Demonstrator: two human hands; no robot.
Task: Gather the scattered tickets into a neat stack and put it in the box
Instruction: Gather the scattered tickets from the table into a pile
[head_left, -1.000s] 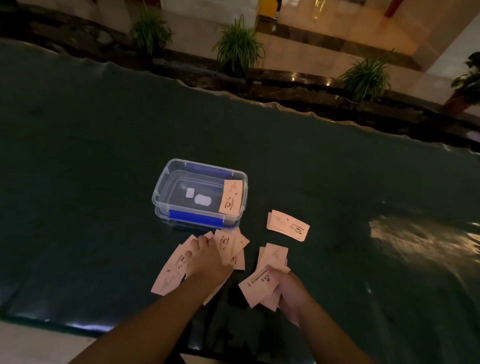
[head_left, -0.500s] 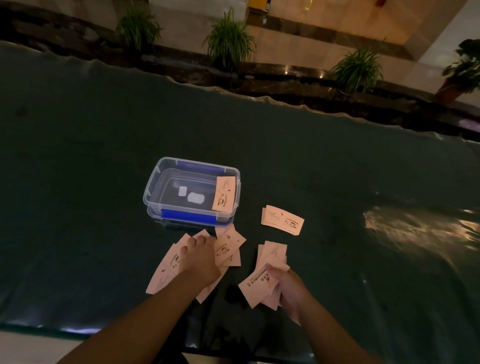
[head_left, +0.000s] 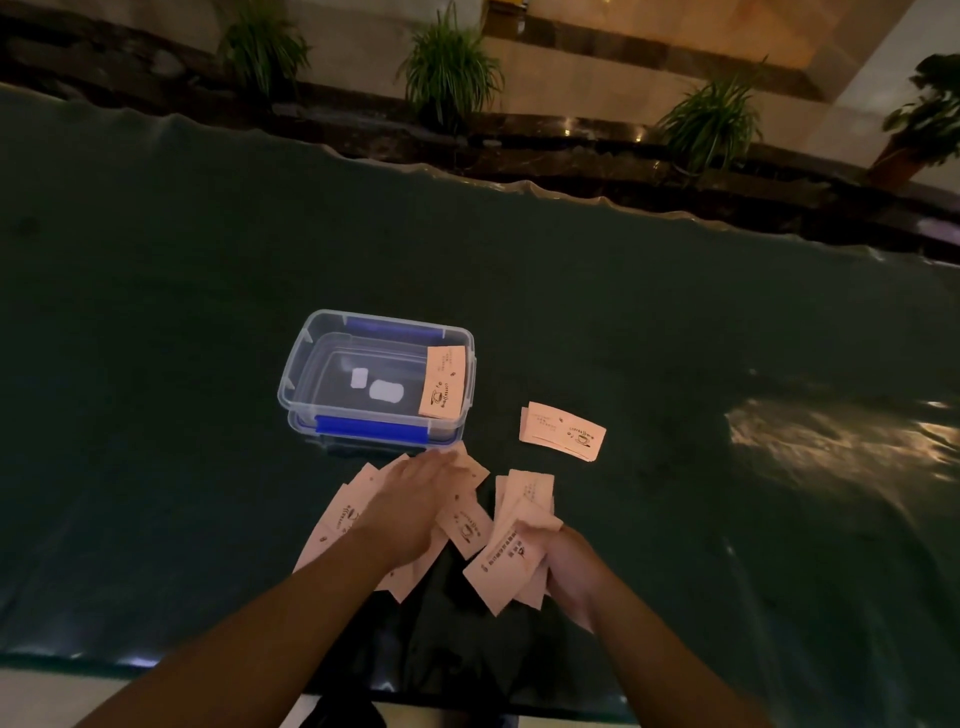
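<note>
Several pale pink tickets (head_left: 340, 519) lie fanned out on the dark green tablecloth in front of a clear plastic box (head_left: 296, 374) with blue clips. My left hand (head_left: 410, 499) lies flat on this spread, fingers together, pressing the tickets down. My right hand (head_left: 558, 564) grips a loose bunch of tickets (head_left: 506, 561) at its right edge. A small pile of tickets (head_left: 563, 431) lies apart, to the right of the box. One ticket (head_left: 441, 382) leans inside the box against its right wall.
The tablecloth (head_left: 156, 364) covers a wide table whose far edge is wavy. Potted plants (head_left: 449, 67) and a dark ledge stand beyond it. The near table edge (head_left: 130, 662) runs just below my forearms. A bright reflection (head_left: 831, 441) shines on the right.
My left hand has slid a little up and right over the fanned tickets, pulling them closer together. My right hand keeps hold of its bunch. The camera has tilted slightly.
</note>
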